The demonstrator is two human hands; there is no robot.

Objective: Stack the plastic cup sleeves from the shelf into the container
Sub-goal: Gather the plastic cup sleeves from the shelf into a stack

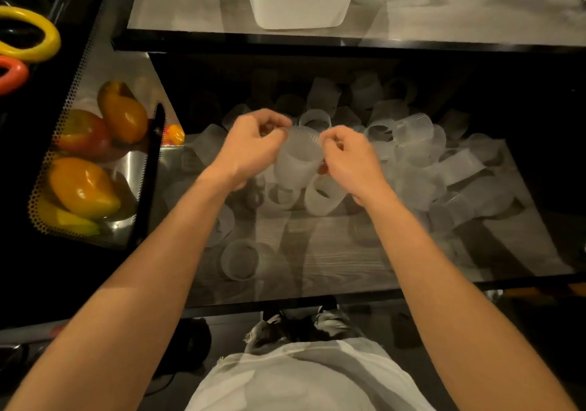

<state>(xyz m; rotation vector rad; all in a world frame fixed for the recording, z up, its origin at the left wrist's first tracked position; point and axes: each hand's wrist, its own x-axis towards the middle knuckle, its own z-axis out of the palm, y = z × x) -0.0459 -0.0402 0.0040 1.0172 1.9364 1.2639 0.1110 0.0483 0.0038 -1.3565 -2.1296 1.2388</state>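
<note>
Dim warm light, black-edged wood-grain shelves [342, 261], perforated metal bin [133, 166]

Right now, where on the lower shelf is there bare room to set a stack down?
The front strip of the lower shelf, between the lone sleeve and the right-hand pile, is bare. The back and right are crowded with sleeves.

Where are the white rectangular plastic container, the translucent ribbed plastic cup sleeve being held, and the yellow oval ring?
white rectangular plastic container [301, 10]: head view, front wall.
translucent ribbed plastic cup sleeve [298, 161]: head view, side wall, mid-height.
yellow oval ring [52, 37]: head view, right bend of the loop.
</note>
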